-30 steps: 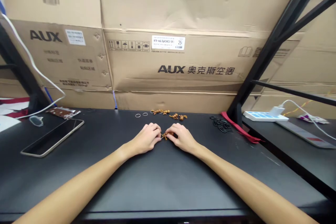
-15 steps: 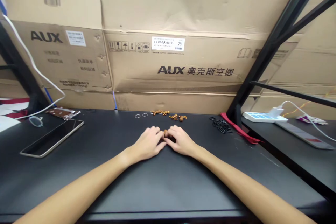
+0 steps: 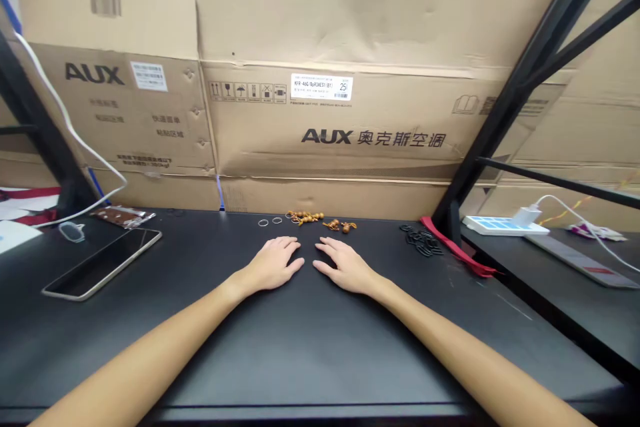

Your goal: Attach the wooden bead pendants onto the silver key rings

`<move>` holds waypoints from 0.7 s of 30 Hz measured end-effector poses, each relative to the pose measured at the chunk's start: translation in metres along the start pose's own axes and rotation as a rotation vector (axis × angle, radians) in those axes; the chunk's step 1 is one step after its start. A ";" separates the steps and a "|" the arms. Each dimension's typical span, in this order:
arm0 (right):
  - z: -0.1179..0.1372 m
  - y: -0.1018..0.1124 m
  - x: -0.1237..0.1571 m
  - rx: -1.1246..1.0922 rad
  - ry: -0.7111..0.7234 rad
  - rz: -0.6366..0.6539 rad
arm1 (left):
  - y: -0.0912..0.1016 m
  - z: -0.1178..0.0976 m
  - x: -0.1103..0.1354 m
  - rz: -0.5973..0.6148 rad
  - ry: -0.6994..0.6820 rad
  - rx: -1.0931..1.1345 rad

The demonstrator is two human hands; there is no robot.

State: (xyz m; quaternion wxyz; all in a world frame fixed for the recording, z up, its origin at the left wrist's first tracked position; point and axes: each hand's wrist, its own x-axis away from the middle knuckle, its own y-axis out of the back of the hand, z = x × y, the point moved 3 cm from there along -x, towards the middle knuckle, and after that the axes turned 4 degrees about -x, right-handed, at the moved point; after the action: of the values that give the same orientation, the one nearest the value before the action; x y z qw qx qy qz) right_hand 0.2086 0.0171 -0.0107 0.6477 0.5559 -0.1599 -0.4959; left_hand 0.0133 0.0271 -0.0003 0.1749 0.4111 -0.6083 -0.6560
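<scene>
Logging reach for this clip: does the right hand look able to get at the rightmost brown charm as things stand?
Probably yes: the right hand is open with nothing visible in it, and the charm lies just beyond it, with nothing seen in between.

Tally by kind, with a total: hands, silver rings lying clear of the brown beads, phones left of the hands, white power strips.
Hands: 2
Silver rings clear of the brown beads: 2
Phone: 1
White power strip: 1
Total: 6
</scene>
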 end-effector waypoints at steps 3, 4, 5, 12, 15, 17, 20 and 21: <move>0.000 0.000 0.000 0.000 0.001 -0.008 | 0.000 0.001 0.000 0.005 0.007 -0.007; -0.001 -0.001 -0.001 0.001 -0.002 -0.008 | 0.000 0.001 0.000 0.005 0.006 -0.007; -0.001 -0.001 -0.001 0.003 -0.003 -0.007 | 0.000 0.002 0.000 0.004 0.005 -0.005; -0.002 0.000 -0.001 0.014 0.013 0.001 | 0.001 0.002 0.000 0.010 -0.004 0.002; -0.003 0.002 -0.002 0.021 -0.010 0.004 | 0.003 0.003 0.000 0.022 -0.011 0.008; -0.007 0.004 -0.003 0.048 -0.061 -0.014 | 0.005 0.004 0.000 0.026 -0.033 0.017; -0.019 0.010 -0.005 0.125 -0.151 -0.098 | 0.006 0.011 -0.001 0.029 -0.048 0.028; -0.025 0.013 -0.006 0.150 -0.172 -0.132 | 0.006 0.016 -0.002 0.023 -0.028 0.022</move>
State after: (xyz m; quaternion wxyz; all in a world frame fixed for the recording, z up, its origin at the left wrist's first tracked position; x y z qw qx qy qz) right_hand 0.2309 0.0346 -0.0060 0.5540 0.5675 -0.2148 -0.5700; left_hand 0.0011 0.0377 0.0053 0.1694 0.3966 -0.6225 -0.6531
